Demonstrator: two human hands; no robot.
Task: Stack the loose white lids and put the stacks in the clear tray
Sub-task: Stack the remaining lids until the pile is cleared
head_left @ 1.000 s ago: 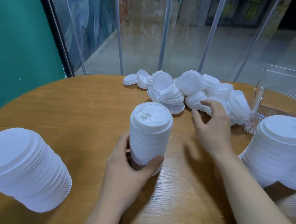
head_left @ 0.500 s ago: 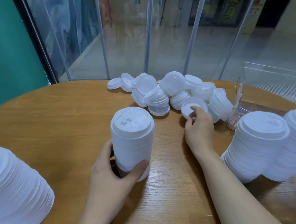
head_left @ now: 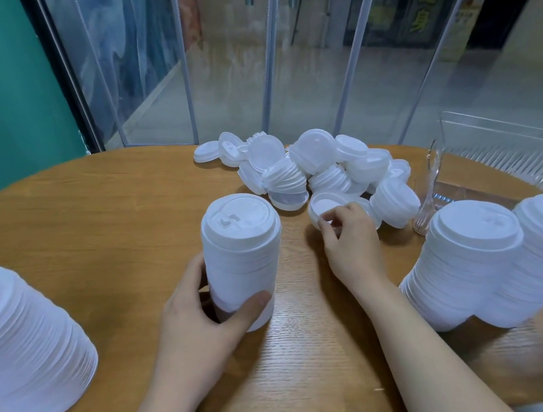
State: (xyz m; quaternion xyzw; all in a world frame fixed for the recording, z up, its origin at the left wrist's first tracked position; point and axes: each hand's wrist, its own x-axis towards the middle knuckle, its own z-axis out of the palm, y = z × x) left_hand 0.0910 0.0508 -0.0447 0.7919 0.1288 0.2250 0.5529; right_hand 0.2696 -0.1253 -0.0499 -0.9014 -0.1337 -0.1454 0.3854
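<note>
A tall stack of white lids (head_left: 242, 254) stands upright at the middle of the round wooden table (head_left: 93, 229). My left hand (head_left: 202, 322) grips its base with thumb and fingers around it. My right hand (head_left: 351, 243) pinches the rim of one loose lid (head_left: 323, 204), tilted with its hollow side showing, at the near edge of a pile of loose white lids (head_left: 310, 169). The clear tray (head_left: 498, 155) sits at the far right. Two stacks (head_left: 471, 262) lean at its near end.
Another wide stack of lids (head_left: 18, 339) stands at the left edge of the table. Behind the table are a teal wall and clear plastic curtain strips. Bare wood lies between my arms and toward the table's near edge.
My right hand drew back from the pile with one lid pinched and lifted at a tilt. My left hand kept its hold on the middle stack. The view shifted left.
</note>
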